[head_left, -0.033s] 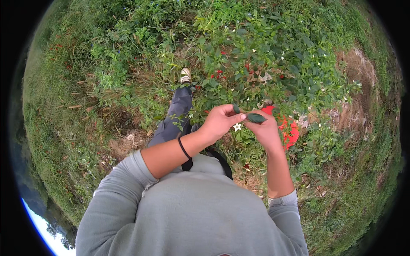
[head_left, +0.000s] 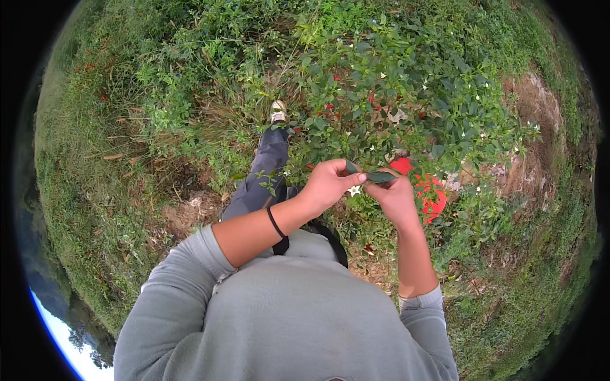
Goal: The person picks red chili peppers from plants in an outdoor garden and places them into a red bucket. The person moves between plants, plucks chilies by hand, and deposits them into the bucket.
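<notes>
Both hands meet just right of the middle of the head view, over leafy plants. My left hand point(head_left: 326, 187) has thumb and fingers closed on a dark green leaf point(head_left: 381, 176) at its near end. My right hand point(head_left: 396, 199) grips the same leaf from the right, with its fingertips partly hidden beneath it. A white star-shaped flower point(head_left: 354, 190) shows just below my left thumb. Behind my right hand lies a bright red object point(head_left: 433, 200), partly covered by foliage; I cannot make out what it is.
Dense green plants point(head_left: 445, 95) with small white flowers and red fruit fill the ground ahead. My left leg point(head_left: 264, 165) reaches forward to a pale shoe point(head_left: 277, 111) among grass. Bare brown soil point(head_left: 530, 133) shows at the right, with dry soil also beside my leg.
My hands and the leaf sit very slightly lower in the picture, along with a small shift of the surroundings. Both grips look the same.
</notes>
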The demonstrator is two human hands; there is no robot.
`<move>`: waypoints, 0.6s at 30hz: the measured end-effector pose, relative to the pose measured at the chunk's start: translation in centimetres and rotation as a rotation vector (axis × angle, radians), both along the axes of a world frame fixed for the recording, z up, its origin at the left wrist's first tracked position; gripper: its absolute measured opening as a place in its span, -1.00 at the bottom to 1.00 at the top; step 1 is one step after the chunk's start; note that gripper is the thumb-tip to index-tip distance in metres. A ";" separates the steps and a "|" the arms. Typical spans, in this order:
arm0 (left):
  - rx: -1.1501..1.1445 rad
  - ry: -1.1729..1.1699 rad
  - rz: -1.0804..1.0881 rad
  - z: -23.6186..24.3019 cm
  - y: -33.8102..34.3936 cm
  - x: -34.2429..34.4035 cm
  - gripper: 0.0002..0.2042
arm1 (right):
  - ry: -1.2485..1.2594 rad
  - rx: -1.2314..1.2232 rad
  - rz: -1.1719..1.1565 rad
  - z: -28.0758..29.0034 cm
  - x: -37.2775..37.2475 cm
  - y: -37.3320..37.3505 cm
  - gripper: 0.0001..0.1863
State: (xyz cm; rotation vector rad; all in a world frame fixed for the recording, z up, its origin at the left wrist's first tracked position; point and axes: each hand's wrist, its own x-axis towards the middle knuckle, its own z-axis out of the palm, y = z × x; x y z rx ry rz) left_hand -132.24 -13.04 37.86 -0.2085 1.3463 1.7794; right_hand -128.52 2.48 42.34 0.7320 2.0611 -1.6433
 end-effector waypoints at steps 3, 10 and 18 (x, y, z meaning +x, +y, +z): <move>-0.068 0.003 -0.010 -0.7 -0.1 1.6 -0.92 | -0.089 -0.008 -0.016 -0.9 0.9 -0.9 -0.90; -0.350 0.817 -0.006 -1.3 0.4 0.8 -0.92 | -0.088 0.055 -0.090 -3.3 1.0 -0.9 -0.92; -0.410 0.652 0.396 -1.9 -0.1 -8.2 -0.89 | 0.255 0.253 -0.020 -3.2 -9.8 -4.0 -0.91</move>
